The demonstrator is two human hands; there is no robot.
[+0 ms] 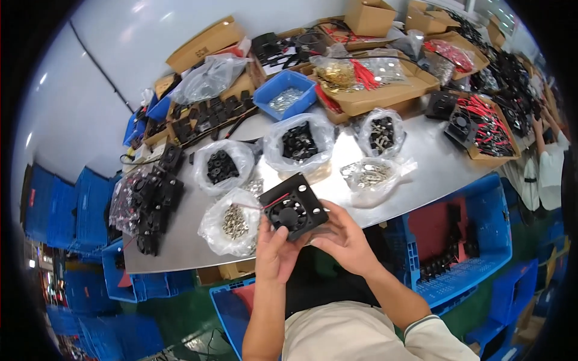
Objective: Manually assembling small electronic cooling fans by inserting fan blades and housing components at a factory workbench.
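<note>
A small black cooling fan in a square frame (291, 210), with a thin red wire trailing off its left side, is held up over the table's front edge. My left hand (276, 253) grips its lower left part, the thumb lying on the front. On its right, my right hand (344, 237) closes round the lower right corner, most fingers hidden behind. Just left of the fan sits a plastic-lined tub of small brass-coloured parts (235, 222). Behind it stand bags of black round parts (223, 167) and black pieces (299, 141). A bag of metal pieces (373, 175) lies to the right.
Stacked black fans (158, 201) crowd the table's left end. A blue bin of screws (285, 96) and cardboard boxes (385, 90) line the back. At right, a box of red and black wires (490, 129) sits near another person's arm (539, 129). A blue crate (463, 240) stands below.
</note>
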